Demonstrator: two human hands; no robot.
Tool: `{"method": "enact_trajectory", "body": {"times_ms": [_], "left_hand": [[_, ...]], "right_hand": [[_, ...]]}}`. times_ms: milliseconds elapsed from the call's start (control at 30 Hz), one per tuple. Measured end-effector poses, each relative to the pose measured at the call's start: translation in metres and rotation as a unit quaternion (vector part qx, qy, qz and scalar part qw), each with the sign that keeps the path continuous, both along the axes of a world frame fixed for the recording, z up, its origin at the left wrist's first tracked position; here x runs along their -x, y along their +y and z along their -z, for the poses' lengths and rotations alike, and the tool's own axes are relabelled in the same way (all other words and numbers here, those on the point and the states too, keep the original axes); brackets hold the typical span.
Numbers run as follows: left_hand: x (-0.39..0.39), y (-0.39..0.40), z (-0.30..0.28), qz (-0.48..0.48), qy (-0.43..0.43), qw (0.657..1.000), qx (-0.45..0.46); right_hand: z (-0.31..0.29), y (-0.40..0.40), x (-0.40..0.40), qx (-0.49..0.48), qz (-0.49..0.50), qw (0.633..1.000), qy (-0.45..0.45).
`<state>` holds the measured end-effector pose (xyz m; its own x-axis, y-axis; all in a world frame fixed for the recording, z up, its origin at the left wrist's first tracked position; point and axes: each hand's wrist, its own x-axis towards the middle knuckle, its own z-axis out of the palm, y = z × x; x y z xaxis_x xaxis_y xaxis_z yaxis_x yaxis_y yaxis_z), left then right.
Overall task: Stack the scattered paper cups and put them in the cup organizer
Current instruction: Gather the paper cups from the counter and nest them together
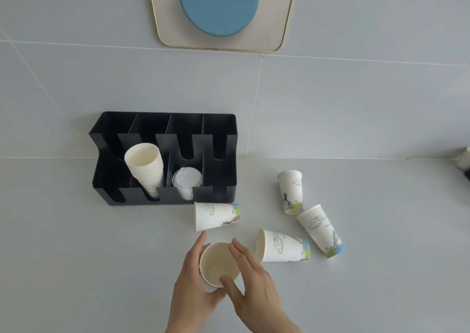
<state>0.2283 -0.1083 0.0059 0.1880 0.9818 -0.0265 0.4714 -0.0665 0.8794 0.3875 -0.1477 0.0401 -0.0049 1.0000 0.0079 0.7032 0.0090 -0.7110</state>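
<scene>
My left hand (189,279) wraps around a short stack of white paper cups (218,262), mouth up toward me. My right hand (250,279) grips the stack's rim, thumb inside and fingers along the far edge. One printed cup (216,216) lies on its side just beyond my hands. Another cup (282,246) lies to the right, mouth facing left. A third cup (321,231) lies tilted further right, and one cup (290,191) stands upright behind it. The black cup organizer (221,139) sits against the wall with a stack of paper cups (145,170) in one slot.
Clear plastic lids (187,180) fill the organizer slot beside the stacked cups. A gold-rimmed mirror (278,27) hangs on the tiled wall above. A small object (464,158) sits at the counter's far right edge. The pale counter spreads left of my hands.
</scene>
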Motion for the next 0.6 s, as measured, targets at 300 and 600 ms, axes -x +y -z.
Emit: {"method": "enact_trajectory", "body": {"times_ms": [300,600], "left_hand": [[0.001,-0.003,-0.002,0.016,0.022,0.999,-0.022],[0.000,-0.008,-0.003,-0.007,0.025,1.000,-0.011]], "right_hand": [[-0.004,0.018,-0.042,-0.053,0.085,0.993,-0.054],[0.035,0.016,-0.077,0.074,-0.036,0.948,-0.308]]}}
